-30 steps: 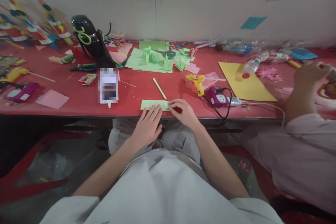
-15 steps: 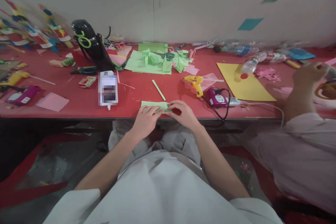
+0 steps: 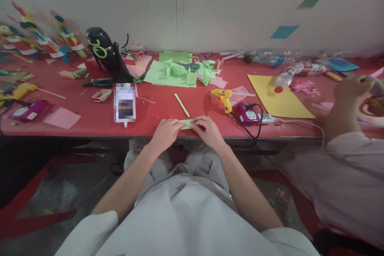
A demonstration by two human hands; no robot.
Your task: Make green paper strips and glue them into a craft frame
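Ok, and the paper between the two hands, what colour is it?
The paper is light green; the head view shows it best.

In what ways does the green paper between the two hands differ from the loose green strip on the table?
The green paper is held by the left hand and the right hand; the loose strip lies untouched. The green paper runs along the table edge, while the loose strip slants. Fingers partly cover the green paper; the loose strip shows whole. Both are light green.
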